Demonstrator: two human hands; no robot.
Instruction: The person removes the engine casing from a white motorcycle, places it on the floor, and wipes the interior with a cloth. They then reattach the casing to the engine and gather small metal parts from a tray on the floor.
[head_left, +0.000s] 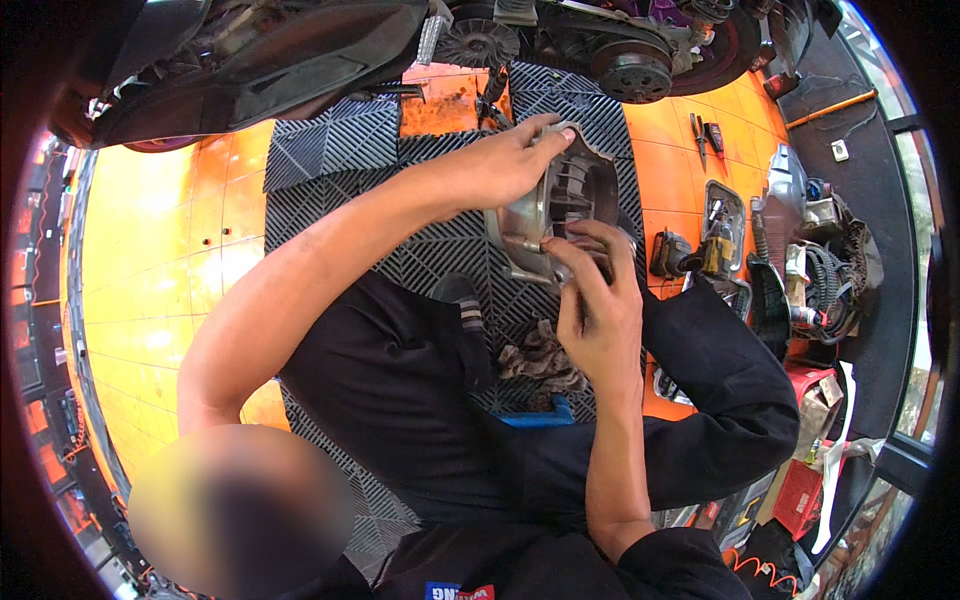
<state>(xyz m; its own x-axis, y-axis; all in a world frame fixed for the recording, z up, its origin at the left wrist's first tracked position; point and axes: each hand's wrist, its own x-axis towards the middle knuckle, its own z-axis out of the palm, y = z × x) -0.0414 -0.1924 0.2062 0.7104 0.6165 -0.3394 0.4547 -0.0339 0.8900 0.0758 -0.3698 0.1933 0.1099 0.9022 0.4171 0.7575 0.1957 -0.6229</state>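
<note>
1. The grey metal engine cover [560, 205] is up off the floor between my two hands, above my lap and over the dark grid floor mat [340, 150]. Its ribbed inner side faces me.
2. My left hand [505, 160] reaches across from the left and grips the cover's upper edge, fingers curled over the rim and closed on it.
3. My right hand [598, 300] comes up from below. Its thumb and forefinger are pinched narrow at the cover's lower left edge; I cannot tell whether something small sits between them or only the rim.
4. Just below the cover, a crumpled brownish rag [540, 360] lies on the mat by my knee, and a blue tool handle [540, 415] lies a little nearer me.
5. Ahead of me, beyond the mat, stands a scooter [300, 50] with its drive side open, the round clutch drum [632, 70] exposed.
6. To my right, on the orange tiled floor [150, 230], a cordless power tool [680, 255] lies near a metal tray [725, 215], with a heap of parts [820, 270] further out.
</note>
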